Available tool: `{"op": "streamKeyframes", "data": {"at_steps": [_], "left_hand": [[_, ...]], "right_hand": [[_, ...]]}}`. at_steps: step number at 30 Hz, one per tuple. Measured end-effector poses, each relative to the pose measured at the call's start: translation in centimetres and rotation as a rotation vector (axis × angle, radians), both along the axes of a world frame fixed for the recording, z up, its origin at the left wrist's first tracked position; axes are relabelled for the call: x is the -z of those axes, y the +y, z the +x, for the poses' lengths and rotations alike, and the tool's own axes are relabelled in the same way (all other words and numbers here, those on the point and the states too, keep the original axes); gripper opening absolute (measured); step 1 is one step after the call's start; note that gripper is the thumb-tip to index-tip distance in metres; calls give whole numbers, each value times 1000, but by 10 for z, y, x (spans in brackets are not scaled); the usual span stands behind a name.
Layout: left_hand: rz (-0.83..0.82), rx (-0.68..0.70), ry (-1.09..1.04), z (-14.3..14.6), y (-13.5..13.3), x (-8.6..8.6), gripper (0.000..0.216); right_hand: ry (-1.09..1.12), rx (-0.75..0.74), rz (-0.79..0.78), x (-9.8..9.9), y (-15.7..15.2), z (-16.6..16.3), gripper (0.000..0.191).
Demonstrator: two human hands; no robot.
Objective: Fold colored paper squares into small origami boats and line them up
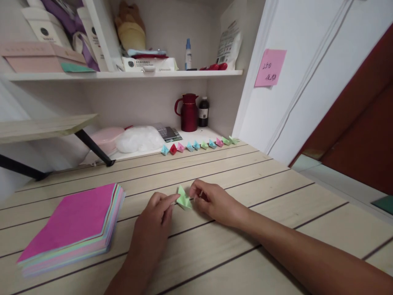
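Observation:
A small light-green folded paper piece (183,198) sits on the wooden table (233,229) between my two hands. My left hand (155,223) rests on the table with its forefinger and thumb pinched on the piece's left side. My right hand (211,200) pinches the right side with curled fingers. A stack of coloured square paper (73,227), pink sheet on top, lies to the left of my left hand.
Several small folded paper shapes (199,144) stand in a row at the table's far edge. Behind them are a dark red jug (188,112), a dark bottle (203,111) and a white plastic bag (139,138). A pink note (270,67) is stuck on the white wall at right.

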State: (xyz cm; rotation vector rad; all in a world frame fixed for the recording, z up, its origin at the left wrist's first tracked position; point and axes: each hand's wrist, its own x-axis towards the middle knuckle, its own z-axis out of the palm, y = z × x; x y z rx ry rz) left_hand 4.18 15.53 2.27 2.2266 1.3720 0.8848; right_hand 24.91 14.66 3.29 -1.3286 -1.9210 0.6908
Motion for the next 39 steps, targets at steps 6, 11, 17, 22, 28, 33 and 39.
{"op": "streamKeyframes", "data": {"at_steps": [6, 11, 17, 22, 28, 33, 39], "left_hand": [[-78, 4, 124, 1, 0, -1, 33], [-65, 0, 212, 3, -2, -2, 32], [-66, 4, 139, 5, -4, 2, 27], [-214, -116, -254, 3, -4, -4, 27], [-378, -236, -728, 0, 0, -8, 40], [-696, 65, -939, 5, 1, 1, 53], [-823, 181, -1012, 8, -3, 2, 55]], "right_hand": [[-7, -24, -27, -1, 0, -1, 18], [-100, -30, -27, 0, -5, -5, 36], [-129, -42, 58, 8, -1, -7, 16], [321, -14, -196, 9, 11, 0, 12], [1070, -175, -670, 7, 15, 5, 26], [1187, -282, -773, 6, 13, 4, 23], [1162, -314, -748, 7, 14, 6, 22]]}}
